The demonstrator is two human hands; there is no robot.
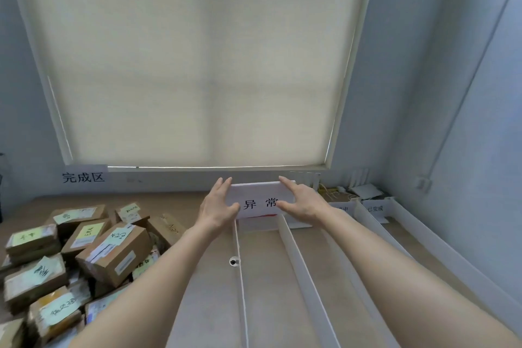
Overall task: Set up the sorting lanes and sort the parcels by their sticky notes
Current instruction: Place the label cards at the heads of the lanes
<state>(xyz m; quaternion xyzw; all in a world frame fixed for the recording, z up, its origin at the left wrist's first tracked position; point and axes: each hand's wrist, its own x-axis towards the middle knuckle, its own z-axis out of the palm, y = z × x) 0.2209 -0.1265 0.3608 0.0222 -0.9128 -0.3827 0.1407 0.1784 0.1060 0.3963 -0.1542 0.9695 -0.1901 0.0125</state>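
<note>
A pale blind (197,65) covered the window behind a tan table (175,203). At the far end of the lane between two white dividers (299,263), both hands held a white sign (260,200) printed 异常: the left hand (217,206) gripped its left edge, the right hand (302,203) its right, hiding both ends. Further right, two lane labels (374,208) were partly cut off and hard to read. Brown parcels (113,257) with green and yellow sticky notes (118,237) lay heaped at the left, their handwriting blurred.
</note>
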